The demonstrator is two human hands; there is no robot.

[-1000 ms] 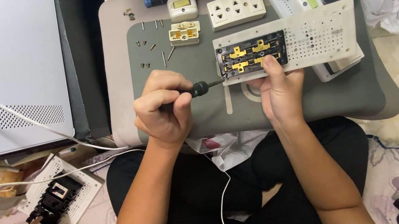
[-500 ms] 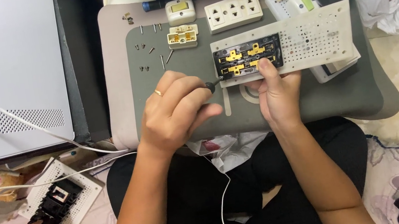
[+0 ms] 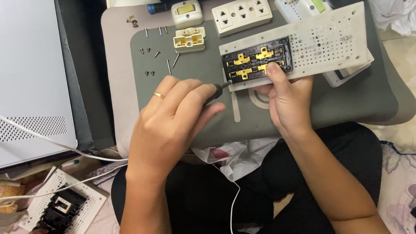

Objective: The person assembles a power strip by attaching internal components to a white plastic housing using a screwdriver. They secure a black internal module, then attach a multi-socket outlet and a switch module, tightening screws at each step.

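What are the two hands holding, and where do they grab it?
The left hand grips a screwdriver by its black handle. The right hand holds the white socket panel at its lower edge.

From my remote seat I see two bare forearms with no sleeves reaching the wrists, and no watch or bracelet on either one. The left hand (image 3: 173, 125) wears a thin gold-coloured ring (image 3: 159, 95) on one of its fingers, while the right hand (image 3: 290, 101) carries no ring that I can make out. Below the arms the person wears black clothing over the lap and legs, with a thin white cable (image 3: 232, 208) running down across it.
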